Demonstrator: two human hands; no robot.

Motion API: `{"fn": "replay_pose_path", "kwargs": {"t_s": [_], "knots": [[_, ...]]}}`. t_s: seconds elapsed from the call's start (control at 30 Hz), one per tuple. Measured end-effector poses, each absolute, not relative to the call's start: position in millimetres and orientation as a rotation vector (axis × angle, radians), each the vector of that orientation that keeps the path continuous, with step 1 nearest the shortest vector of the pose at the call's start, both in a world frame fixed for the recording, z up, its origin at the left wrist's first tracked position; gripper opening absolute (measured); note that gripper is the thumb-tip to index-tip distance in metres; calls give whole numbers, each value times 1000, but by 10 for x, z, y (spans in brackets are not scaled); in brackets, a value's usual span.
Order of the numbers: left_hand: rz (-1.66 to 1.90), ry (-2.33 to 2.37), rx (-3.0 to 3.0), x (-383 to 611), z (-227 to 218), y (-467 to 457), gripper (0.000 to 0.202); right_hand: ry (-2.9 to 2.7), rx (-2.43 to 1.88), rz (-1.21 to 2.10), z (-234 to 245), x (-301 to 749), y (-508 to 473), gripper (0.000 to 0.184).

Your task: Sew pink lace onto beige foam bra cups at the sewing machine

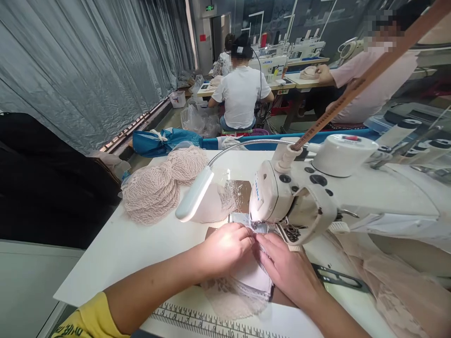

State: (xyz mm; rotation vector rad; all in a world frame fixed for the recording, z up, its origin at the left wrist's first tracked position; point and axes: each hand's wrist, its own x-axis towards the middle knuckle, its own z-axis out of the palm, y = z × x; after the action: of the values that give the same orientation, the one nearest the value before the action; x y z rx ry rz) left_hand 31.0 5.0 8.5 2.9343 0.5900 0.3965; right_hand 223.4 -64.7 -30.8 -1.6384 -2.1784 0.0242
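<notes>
My left hand [229, 249] is closed, its fingers pinching the edge of a pale lace bra cup [243, 295] just in front of the needle area. Beside it, my right hand [282, 263] presses on the same piece, thumb and fingers together at its edge. The white sewing machine head [273, 192] stands right over my fingertips; the needle and presser foot are partly hidden. The piece has a white inner layer and a beige lace layer, and hangs toward me over the table. A lit lamp [195, 195] on a bendy neck shines on the work.
Stacked beige lace cups [151, 195] lie at the left back of the white table [105, 253]. A ruler strip [197, 321] runs along the front edge. Beige lace fabric [398, 291] lies at right. Co-workers sit at machines beyond, one in a white shirt [243, 96].
</notes>
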Motion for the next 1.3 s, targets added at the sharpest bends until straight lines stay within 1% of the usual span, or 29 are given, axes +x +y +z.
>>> {"fn": "replay_pose_path", "kwargs": {"t_s": [0.1,0.2,0.4,0.53,0.8,1.0,1.13,1.3], "knots": [[398,626,2901,337,2,27,24,-2198,-1640,17,-303,2235,-648,36],[359,695,2863,337,-12,32,27,-2246,-1668,-11,-298,2233,-647,38],[280,722,2811,310,23,62,43,-2229,-1670,2,-309,2220,-652,37],[267,671,2825,304,28,125,46,-2145,-1645,21,-317,2202,-652,36],[235,514,2891,270,73,267,49,-2191,-1690,-3,-284,2174,-644,36],[155,523,2964,212,141,308,36,-2153,-1662,19,-320,2211,-660,38],[213,437,3073,190,130,259,28,-2146,-1620,5,-282,2253,-652,39],[303,455,3013,217,70,153,24,-2162,-1604,-11,-238,2255,-663,39]]}}
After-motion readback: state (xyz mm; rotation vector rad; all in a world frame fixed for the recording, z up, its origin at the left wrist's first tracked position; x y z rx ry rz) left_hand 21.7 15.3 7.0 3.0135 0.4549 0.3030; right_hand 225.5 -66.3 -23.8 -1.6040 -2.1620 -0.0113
